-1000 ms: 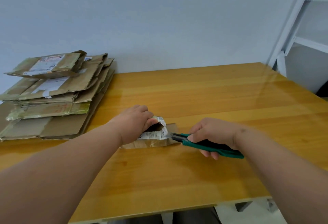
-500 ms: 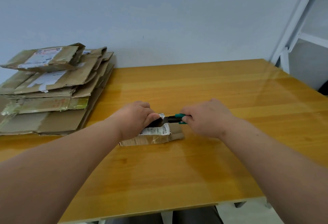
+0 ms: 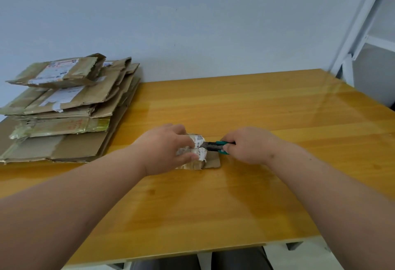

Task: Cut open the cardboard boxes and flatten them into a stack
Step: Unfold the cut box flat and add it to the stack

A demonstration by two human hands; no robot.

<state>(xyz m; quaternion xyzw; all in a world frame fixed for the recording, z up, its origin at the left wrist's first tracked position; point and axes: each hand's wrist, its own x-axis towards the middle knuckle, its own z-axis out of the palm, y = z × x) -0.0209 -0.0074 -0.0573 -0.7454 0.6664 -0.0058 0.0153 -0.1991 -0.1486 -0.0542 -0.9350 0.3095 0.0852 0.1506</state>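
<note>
Cardboard box (image 3: 210, 161), small and partly torn open, lies near the middle of the wooden table (image 3: 256, 109), its white shipping label (image 3: 199, 141) split along a seam on top and one brown flap lying flat on the table at its right end; the left hand (image 3: 165, 151) covers most of the box from the left, fingers bent over its far side and thumb pressed against the near side by the label, so it holds the box down; the right hand (image 3: 249, 144) is closed round the green handle of a utility knife (image 3: 215, 146), whose dark front end points left and meets the split in the label, the tip itself hidden where it goes in; both forearms reach in from the near edge of the table. At the far left of the table, well apart from the box, sits a stack of flattened cardboard boxes (image 3: 64, 107), several with labels and tape, against the pale wall (image 3: 192, 23); a white metal frame (image 3: 363, 23) stands past the table's right corner.
</note>
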